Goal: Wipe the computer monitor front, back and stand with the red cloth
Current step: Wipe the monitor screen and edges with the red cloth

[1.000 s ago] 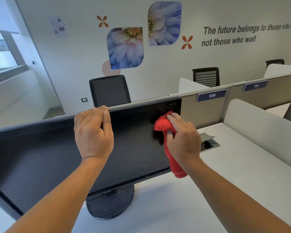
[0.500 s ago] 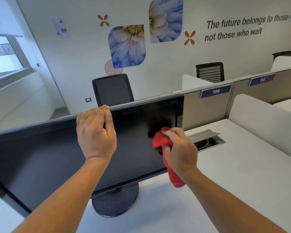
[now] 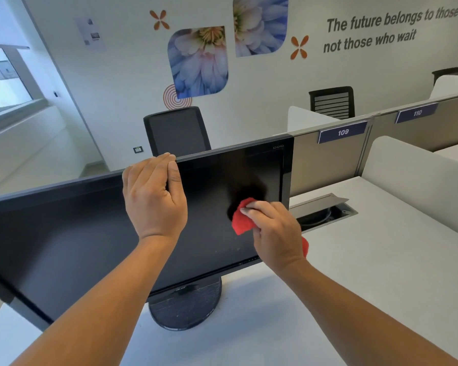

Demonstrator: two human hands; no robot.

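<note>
The white tabletop carries the computer monitor, a wide black panel standing slantwise across the view. Its right end is near an open cable hatch let into the tabletop, with a grey partition behind. Beneath it the round black stand shows pale dust streaks on its base. The left hand grips the monitor's top edge, fingers curled over toward the back and thumb laid on the front, steadying the panel. The right hand clutches the red cloth, bunched into a wad, and presses it on the front glass in the lower right part of the screen, close to the right bezel. A tail of the cloth shows red past the wrist. The step in hand looks to be the front face. I judge the task far from finished, since the stand is dusty and the back is hidden from this view. To do this step well, the wad would serve better opened flatter, so that more cloth meets the glass. Light, even pressure in overlapping passes from the right bezel toward the left should avoid smears. A few faint specks low on the glass want a pass too. The bracing hand should push back against each stroke so the panel neither tips nor skids. It will also have to shift along the edge, because it covers glass and bezel that need wiping and its thumb may leave a print.
</note>
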